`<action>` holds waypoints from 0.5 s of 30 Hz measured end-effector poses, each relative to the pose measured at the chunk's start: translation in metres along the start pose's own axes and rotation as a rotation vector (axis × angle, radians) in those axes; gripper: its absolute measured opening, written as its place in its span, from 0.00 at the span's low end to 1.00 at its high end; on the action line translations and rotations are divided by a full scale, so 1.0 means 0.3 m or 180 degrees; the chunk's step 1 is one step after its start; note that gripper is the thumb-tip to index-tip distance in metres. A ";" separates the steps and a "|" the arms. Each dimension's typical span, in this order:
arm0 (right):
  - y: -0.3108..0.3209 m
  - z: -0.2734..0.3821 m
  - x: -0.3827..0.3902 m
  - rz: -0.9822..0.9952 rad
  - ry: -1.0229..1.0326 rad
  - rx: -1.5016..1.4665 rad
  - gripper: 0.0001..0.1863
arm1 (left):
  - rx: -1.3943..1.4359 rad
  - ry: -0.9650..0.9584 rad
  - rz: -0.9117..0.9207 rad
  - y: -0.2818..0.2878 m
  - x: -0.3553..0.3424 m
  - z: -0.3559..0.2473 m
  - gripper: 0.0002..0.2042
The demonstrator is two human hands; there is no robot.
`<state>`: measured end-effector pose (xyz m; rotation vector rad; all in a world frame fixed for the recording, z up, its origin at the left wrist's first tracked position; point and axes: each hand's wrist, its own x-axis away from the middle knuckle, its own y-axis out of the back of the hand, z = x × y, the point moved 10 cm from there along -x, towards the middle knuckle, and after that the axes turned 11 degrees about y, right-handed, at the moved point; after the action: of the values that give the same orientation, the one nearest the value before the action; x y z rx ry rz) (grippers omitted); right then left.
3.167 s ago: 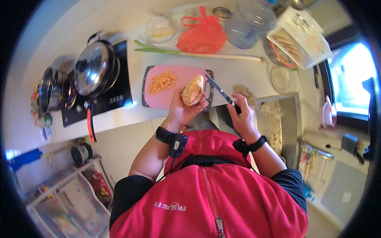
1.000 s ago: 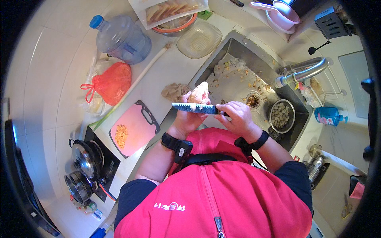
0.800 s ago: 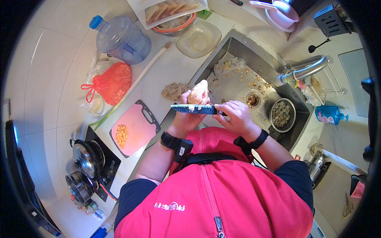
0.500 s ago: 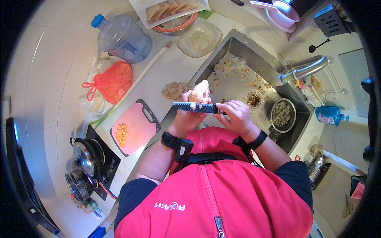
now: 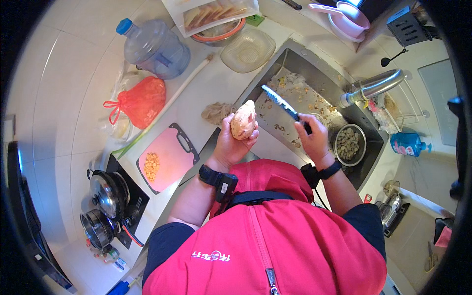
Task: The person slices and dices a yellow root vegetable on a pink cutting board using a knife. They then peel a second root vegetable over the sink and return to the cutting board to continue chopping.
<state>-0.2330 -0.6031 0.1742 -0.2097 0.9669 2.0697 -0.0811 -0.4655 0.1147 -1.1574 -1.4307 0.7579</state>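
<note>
My left hand (image 5: 228, 146) grips an upright oblong root vegetable (image 5: 243, 120), pale tan with darker reddish patches of skin. To its right my right hand (image 5: 313, 140) is closed round the handle of a dark knife (image 5: 280, 100), its blade raised over the steel sink (image 5: 300, 55) and apart from the vegetable. Scraps of peel lie scattered in the basin, where a metal bowl of greyish pieces (image 5: 349, 143) also rests. At the left, small yellow cubes (image 5: 151, 166) are on a pink cutting board (image 5: 173, 174). A crumpled cloth (image 5: 214, 113) lies just left of the vegetable.
A hob (image 5: 139, 202) with pots is lower left. Along the back stand a red bag (image 5: 144, 101), water jug (image 5: 155, 51), long leek (image 5: 187, 81), glass dish (image 5: 247, 49) and pack of slices (image 5: 216, 14). The tap (image 5: 373, 88) overhangs the sink's right side.
Since half a second ago the knife has left the vegetable and swung up rightward with my right hand. Compared with 3.2 seconds ago, I have turned from the cutting board toward the sink.
</note>
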 end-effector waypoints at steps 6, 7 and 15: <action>-0.113 0.257 -0.017 0.0601 0.1222 -0.0053 0.14 | -0.0110 -0.0040 -0.0196 0.012 -0.013 0.010 0.24; -0.125 0.279 -0.022 0.0703 0.1308 -0.0001 0.14 | -0.0182 -0.0073 -0.0271 0.018 -0.015 0.009 0.24; -0.116 0.303 -0.044 0.0730 0.1342 0.0102 0.13 | -0.0738 -0.0285 -0.0710 0.049 0.010 -0.016 0.22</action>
<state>-0.1824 -0.5346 0.2233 -0.5578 1.3266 2.2648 -0.0727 -0.4587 0.1033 -1.1243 -1.7250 0.5025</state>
